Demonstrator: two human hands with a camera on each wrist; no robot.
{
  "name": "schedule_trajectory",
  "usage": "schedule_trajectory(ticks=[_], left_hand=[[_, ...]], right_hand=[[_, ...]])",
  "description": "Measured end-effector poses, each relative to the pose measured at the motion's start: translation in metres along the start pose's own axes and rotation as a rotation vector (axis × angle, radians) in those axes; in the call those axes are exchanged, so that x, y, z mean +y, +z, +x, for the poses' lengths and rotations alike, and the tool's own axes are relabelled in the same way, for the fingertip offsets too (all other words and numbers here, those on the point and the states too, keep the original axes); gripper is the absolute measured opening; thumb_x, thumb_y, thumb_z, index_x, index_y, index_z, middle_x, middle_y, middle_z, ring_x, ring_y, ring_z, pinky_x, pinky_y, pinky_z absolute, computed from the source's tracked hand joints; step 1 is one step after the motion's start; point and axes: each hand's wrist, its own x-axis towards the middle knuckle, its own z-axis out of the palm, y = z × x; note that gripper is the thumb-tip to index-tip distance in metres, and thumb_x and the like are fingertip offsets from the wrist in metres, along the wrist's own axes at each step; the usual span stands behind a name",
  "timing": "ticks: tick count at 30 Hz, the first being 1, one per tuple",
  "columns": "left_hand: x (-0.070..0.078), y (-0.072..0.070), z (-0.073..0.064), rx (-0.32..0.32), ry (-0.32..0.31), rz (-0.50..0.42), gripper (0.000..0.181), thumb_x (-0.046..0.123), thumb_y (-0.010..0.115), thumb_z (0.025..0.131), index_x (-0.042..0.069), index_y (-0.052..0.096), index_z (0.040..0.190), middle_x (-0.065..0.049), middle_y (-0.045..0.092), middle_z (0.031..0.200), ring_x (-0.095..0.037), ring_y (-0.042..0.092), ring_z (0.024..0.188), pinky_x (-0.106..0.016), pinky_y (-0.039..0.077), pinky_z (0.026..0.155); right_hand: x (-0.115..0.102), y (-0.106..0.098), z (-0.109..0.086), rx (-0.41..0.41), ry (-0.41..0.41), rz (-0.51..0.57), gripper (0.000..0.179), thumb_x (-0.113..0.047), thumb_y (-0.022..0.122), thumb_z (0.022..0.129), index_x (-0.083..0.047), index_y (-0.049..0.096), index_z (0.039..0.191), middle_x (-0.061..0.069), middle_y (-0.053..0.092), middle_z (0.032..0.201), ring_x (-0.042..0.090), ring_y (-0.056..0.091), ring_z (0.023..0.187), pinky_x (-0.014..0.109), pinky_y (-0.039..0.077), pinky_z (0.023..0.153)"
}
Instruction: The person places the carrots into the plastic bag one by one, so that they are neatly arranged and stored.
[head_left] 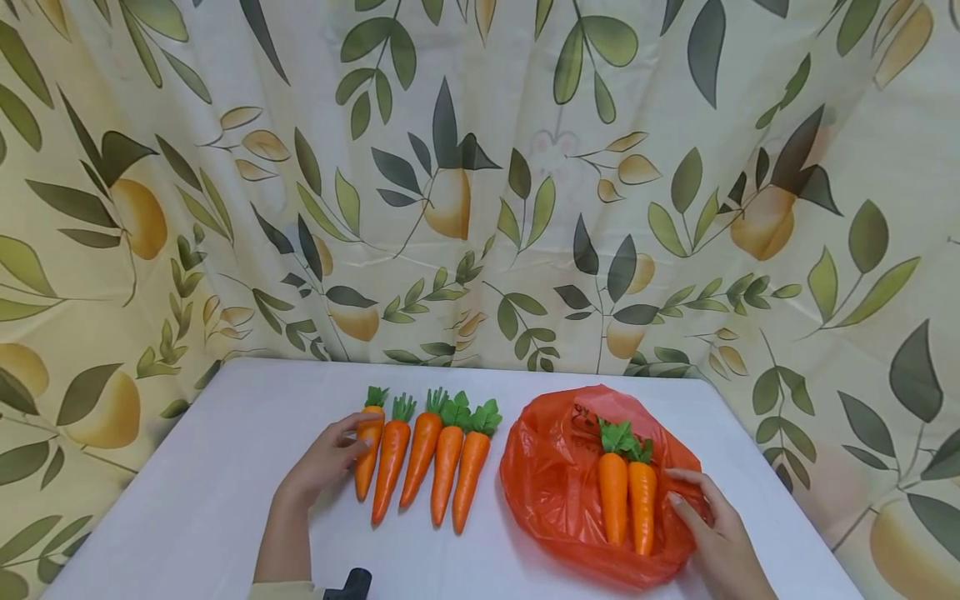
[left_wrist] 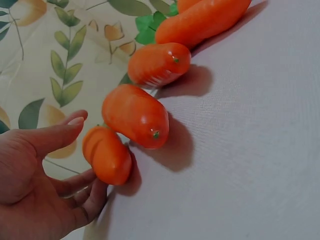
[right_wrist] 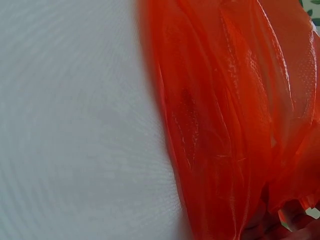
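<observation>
My left hand (head_left: 327, 461) is at the leftmost carrot (head_left: 369, 454) of a row on the table. In the left wrist view its fingers touch the near side of that carrot (left_wrist: 107, 156), and the thumb stands apart from it. Beside it lie several more carrots (head_left: 392, 467) with green tops, points toward me. On the right, two carrots (head_left: 613, 500) lie on a red plastic bag (head_left: 547, 492) that is spread out and crumpled. My right hand (head_left: 716, 525) rests at the bag's right edge, thumb and index finger apart. The right wrist view shows mostly red film (right_wrist: 215, 125), partly hiding the fingers.
A white cloth (head_left: 247, 417) covers the table. Behind it hangs a curtain (head_left: 480, 208) printed with leaves and fruit. A black strap end (head_left: 358, 583) shows near my left sleeve.
</observation>
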Motion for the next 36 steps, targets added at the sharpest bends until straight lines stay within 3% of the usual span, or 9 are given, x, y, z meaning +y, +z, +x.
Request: schedule_trajectory(ticks=[8, 16, 24, 32, 36], left_hand=[[0.0, 0.006, 0.001, 0.028, 0.0, 0.055, 0.038, 0.002, 0.063, 0.098, 0.015, 0.07, 0.133, -0.019, 0.049, 0.149, -0.039, 0.053, 0.122, -0.044, 0.054, 0.089], [0.0, 0.008, 0.0, 0.059, -0.007, 0.117, 0.038, 0.003, 0.068, 0.094, 0.015, 0.071, 0.13, -0.023, 0.045, 0.147, -0.044, 0.049, 0.126, -0.056, 0.049, 0.098], [0.003, 0.01, 0.0, 0.15, -0.001, 0.222, 0.04, -0.001, 0.071, 0.091, 0.009, 0.072, 0.129, -0.023, 0.051, 0.133, -0.039, 0.057, 0.112, -0.049, 0.055, 0.091], [0.01, 0.008, -0.003, 0.186, -0.034, 0.222, 0.042, -0.003, 0.071, 0.09, 0.01, 0.071, 0.13, -0.024, 0.047, 0.138, -0.04, 0.059, 0.112, -0.047, 0.058, 0.087], [0.014, 0.008, -0.003, 0.185, -0.025, 0.216, 0.043, -0.004, 0.071, 0.09, 0.01, 0.071, 0.131, -0.024, 0.046, 0.14, -0.043, 0.057, 0.115, -0.047, 0.058, 0.087]], right_hand=[[0.0, 0.001, 0.0, 0.003, 0.002, 0.001, 0.044, -0.025, 0.051, 0.111, -0.005, 0.042, 0.148, 0.019, 0.039, 0.154, 0.032, 0.042, 0.13, 0.024, 0.054, 0.089], [0.001, 0.001, -0.001, -0.003, 0.003, 0.007, 0.044, -0.026, 0.051, 0.111, -0.005, 0.042, 0.148, 0.02, 0.038, 0.154, 0.037, 0.039, 0.134, 0.02, 0.052, 0.089], [0.004, 0.0, 0.0, 0.0, 0.005, -0.022, 0.045, -0.029, 0.052, 0.11, -0.005, 0.043, 0.148, 0.019, 0.041, 0.153, 0.032, 0.044, 0.129, 0.021, 0.053, 0.089], [0.004, 0.0, 0.0, -0.006, 0.008, -0.01, 0.045, -0.028, 0.052, 0.11, -0.005, 0.042, 0.148, 0.02, 0.039, 0.155, 0.039, 0.04, 0.133, 0.021, 0.053, 0.088], [0.004, 0.0, 0.0, -0.002, -0.004, -0.019, 0.045, -0.029, 0.051, 0.11, -0.005, 0.043, 0.148, 0.02, 0.041, 0.154, 0.034, 0.042, 0.132, 0.018, 0.051, 0.088]])
